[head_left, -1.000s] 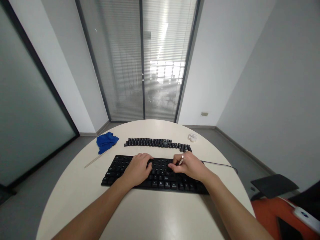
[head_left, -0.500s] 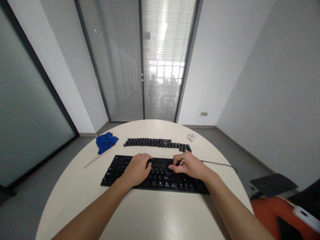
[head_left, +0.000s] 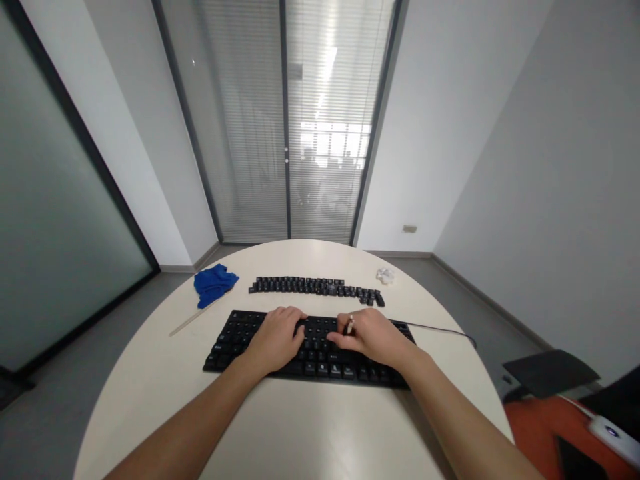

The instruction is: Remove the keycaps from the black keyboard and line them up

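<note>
Black rectangular keyboard (head_left: 327, 371) is set on the pale, curved table (head_left: 285, 433), touched by the loosely spread left hand (head_left: 276, 340). Whether anything is gripped by the curled right hand (head_left: 376, 335) cannot be told. Loose black keycaps (head_left: 295, 285) beyond could be scattered by a forward slip.

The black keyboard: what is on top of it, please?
The left hand and right hand are over the keyboard. Keys show between them; anything beneath the palms is covered.

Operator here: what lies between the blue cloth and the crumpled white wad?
Loose black keycaps, in rows, between the blue cloth and the white wad; head view.
</note>
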Motion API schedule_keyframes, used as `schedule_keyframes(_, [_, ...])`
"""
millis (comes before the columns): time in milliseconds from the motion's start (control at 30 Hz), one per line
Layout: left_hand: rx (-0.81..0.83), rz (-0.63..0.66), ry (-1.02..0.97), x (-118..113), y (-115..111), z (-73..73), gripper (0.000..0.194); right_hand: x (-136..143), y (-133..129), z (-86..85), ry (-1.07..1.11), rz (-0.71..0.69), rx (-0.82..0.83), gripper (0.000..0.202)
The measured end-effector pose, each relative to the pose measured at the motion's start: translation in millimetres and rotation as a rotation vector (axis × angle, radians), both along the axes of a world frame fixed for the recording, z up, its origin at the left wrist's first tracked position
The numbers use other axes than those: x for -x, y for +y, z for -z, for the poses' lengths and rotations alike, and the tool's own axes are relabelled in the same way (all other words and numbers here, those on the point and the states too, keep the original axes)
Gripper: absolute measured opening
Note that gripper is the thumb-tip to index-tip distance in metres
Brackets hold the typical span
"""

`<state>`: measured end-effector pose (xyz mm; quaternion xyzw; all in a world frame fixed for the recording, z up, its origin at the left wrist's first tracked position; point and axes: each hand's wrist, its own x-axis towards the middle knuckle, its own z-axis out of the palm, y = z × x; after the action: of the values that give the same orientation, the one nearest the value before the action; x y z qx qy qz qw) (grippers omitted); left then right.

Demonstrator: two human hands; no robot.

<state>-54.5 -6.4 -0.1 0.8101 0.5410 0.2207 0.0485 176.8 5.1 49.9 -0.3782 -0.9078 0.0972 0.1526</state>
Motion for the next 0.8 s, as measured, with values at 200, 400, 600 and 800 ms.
schedule_keyframes(200, [0.009, 0.004, -0.006, 0.7, 0.1, 0.0, 0.022, 1.3, -0.4, -0.4, -0.070, -0.023, -0.097, 0.036])
schedule_keyframes(400, [-0.006, 0.018, -0.019, 2.4, 0.0, 0.6, 0.022, -8.1, 5.4, -0.8, 0.044, 0.062, 0.113, 0.042])
schedule_keyframes(600, [-0.011, 0.022, -0.013, 2.2, 0.1, 0.5, 0.022, -12.6, 4.0, -3.3, 0.088, 0.014, 0.288, 0.025])
schedule_keyframes(800, [-0.004, 0.026, -0.010, 3.3, 1.6, 2.1, 0.022, -12.4, -0.4, -3.8, 0.085, 0.074, 0.262, 0.024])
